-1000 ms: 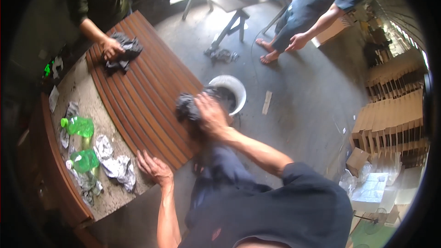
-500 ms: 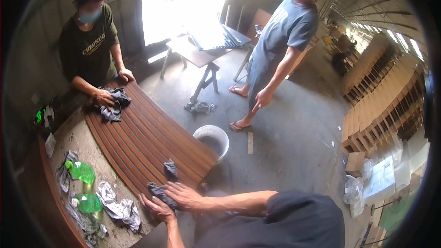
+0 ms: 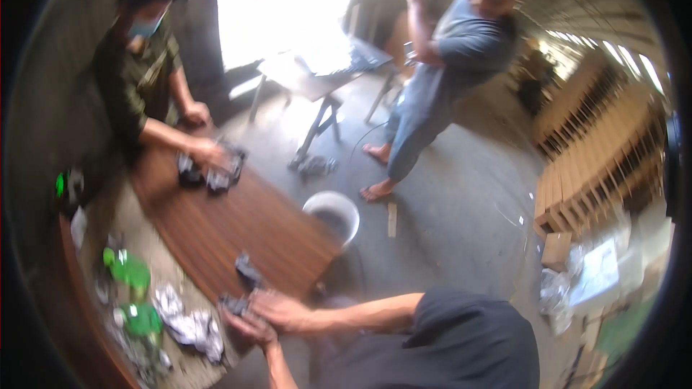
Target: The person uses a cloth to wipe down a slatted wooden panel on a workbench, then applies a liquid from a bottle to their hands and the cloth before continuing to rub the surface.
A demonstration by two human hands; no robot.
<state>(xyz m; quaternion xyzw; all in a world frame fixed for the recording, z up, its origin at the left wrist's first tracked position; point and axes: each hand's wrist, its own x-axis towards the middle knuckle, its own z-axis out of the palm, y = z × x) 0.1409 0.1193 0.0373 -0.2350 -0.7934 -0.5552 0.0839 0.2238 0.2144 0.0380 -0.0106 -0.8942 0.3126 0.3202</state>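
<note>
A dark grey rag (image 3: 234,306) is bunched at the near end of a brown grooved panel (image 3: 238,223). My left hand (image 3: 252,329) has its fingers closed about the rag, at the panel's near left edge. Just right of it, my right hand (image 3: 282,311) grips the same rag, the two hands nearly touching. Motion blurs the fingers of both. A loose dark flap of cloth (image 3: 249,271) lies on the panel beyond them. At the panel's far end a co-worker's hand (image 3: 209,153) presses another dark rag (image 3: 220,176) on the surface.
Green bottles (image 3: 130,269) and a pale crumpled cloth (image 3: 191,324) lie left of the panel. A white bucket (image 3: 353,220) stands at its right. Another person (image 3: 440,94) stands beyond, near a trestle table (image 3: 288,72). Stacked brown panels (image 3: 598,166) fill the right side.
My hands and the rag have shifted slightly left and down. The co-worker's rag has slid right along the panel. The standing person has raised a hand that hung low.
</note>
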